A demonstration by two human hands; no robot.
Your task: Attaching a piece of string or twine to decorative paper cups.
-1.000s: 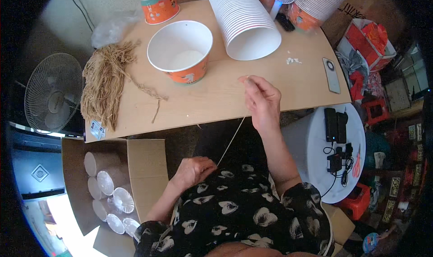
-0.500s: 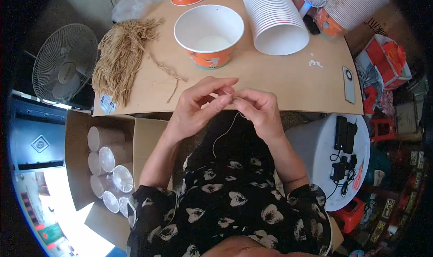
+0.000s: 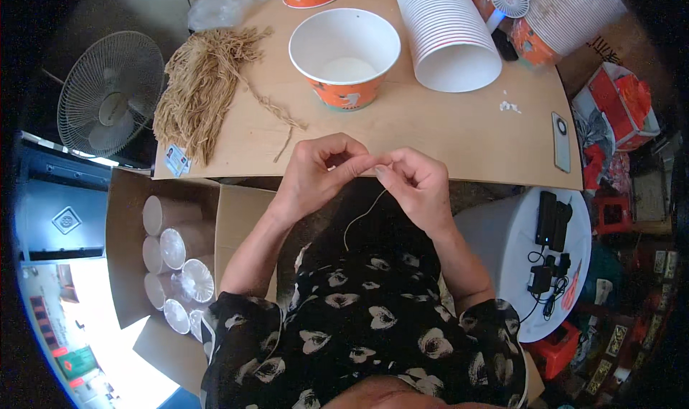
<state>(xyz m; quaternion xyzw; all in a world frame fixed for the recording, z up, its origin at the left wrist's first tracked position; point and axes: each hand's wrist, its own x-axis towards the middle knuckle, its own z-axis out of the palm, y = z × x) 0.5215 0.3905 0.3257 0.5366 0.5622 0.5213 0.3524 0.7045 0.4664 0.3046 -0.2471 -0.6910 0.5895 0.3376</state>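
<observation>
My left hand (image 3: 319, 175) and my right hand (image 3: 416, 183) meet fingertip to fingertip at the table's front edge. Both pinch a thin tan strand of string (image 3: 364, 215), whose loose end hangs down over my lap. The part between the fingertips is mostly hidden. Beyond my hands stands an orange paper bucket (image 3: 349, 95) with a white inside and something pale at its bottom. A heap of tan string (image 3: 197, 96) lies to the left on the table, with a thin tail of it (image 3: 276, 111) trailing toward my left hand.
Nested white buckets (image 3: 459, 64) lie on their side at the back right. A phone (image 3: 560, 142) and white scraps (image 3: 509, 107) are on the table's right. Left below stands a carton (image 3: 237, 215) of wrapped cups; right, a white round surface (image 3: 527, 258) carries black adapters. A fan (image 3: 111, 96) stands left.
My fingertips have come closer together, and the left fingers have closed into a pinch. The view has shifted slightly, so the table appears a little further right.
</observation>
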